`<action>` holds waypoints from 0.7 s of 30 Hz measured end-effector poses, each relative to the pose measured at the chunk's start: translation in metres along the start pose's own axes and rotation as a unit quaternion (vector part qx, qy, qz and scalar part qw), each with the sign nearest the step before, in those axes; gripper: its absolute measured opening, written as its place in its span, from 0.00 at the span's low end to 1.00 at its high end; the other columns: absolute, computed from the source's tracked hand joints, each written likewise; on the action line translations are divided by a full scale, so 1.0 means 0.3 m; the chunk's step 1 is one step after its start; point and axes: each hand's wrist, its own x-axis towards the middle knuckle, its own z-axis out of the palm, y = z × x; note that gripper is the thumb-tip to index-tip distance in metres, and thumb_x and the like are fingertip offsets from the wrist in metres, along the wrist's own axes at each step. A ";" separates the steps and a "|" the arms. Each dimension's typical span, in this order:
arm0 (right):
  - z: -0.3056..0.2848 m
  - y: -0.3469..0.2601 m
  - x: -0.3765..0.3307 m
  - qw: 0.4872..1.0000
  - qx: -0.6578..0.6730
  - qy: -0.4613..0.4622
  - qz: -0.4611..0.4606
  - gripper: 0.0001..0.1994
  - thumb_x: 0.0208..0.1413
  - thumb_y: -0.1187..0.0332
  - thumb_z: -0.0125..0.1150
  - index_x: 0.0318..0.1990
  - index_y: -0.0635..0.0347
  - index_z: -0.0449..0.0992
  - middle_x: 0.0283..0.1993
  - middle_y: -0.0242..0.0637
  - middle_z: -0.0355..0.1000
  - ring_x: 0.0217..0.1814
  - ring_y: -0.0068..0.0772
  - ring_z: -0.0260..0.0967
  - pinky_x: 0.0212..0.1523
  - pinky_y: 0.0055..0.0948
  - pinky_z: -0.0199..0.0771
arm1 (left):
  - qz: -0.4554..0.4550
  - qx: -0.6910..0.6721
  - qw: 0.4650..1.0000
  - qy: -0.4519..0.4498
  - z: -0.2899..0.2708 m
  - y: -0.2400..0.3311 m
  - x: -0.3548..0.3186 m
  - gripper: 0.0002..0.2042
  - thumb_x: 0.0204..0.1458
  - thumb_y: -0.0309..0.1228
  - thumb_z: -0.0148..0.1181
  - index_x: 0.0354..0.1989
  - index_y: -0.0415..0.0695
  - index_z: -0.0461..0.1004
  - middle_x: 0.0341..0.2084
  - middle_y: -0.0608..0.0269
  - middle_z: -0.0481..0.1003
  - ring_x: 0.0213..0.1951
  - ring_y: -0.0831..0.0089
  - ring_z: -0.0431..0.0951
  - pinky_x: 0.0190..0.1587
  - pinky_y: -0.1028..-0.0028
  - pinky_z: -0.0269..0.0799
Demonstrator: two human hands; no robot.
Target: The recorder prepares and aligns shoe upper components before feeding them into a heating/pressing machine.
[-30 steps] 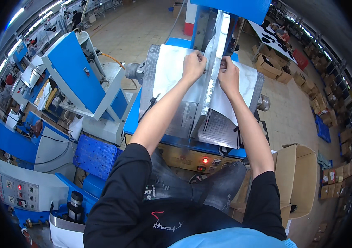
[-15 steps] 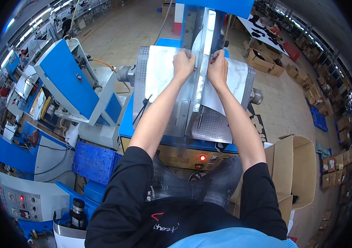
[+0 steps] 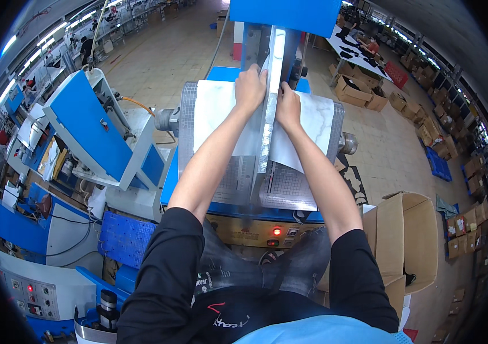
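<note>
I see both hands pressing a white sheet (image 3: 215,109) flat on the machine bed (image 3: 290,186): left hand (image 3: 251,86) and right hand (image 3: 287,106) lie fingers-down beside the shiny central bar (image 3: 267,132), gripping nothing. I judge this the positioning step; next calls for keeping the sheet square under the press head (image 3: 284,14).

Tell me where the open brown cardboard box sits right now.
In the head view, the open brown cardboard box stands on the floor at the person's right, beside the blue machine table and just outside the right forearm.
</note>
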 end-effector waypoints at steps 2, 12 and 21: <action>0.019 -0.003 -0.018 0.998 0.032 0.059 0.016 0.13 0.61 0.63 0.47 0.31 0.64 0.69 0.30 0.58 0.71 0.39 0.66 0.67 0.38 0.55 0.64 | -0.011 -0.003 1.000 0.001 0.004 0.016 -0.004 0.13 0.55 0.36 0.54 0.34 0.35 0.72 0.28 0.37 0.76 0.35 0.40 0.76 0.40 0.51 0.70; 0.026 0.027 -0.014 0.988 0.084 0.099 0.090 0.15 0.60 0.64 0.48 0.26 0.67 0.66 0.25 0.57 0.68 0.33 0.64 0.66 0.34 0.51 0.60 | -0.084 0.001 0.996 0.005 0.015 0.056 0.002 0.12 0.55 0.31 0.51 0.37 0.32 0.70 0.31 0.34 0.75 0.38 0.38 0.75 0.44 0.50 0.69; 0.038 0.029 -0.033 0.980 0.130 0.114 0.095 0.18 0.61 0.62 0.50 0.24 0.68 0.63 0.19 0.53 0.63 0.23 0.54 0.59 0.29 0.44 0.58 | -0.184 -0.018 0.982 0.037 0.045 -0.092 -0.018 0.12 0.54 0.32 0.52 0.35 0.32 0.71 0.34 0.36 0.75 0.40 0.40 0.75 0.46 0.53 0.69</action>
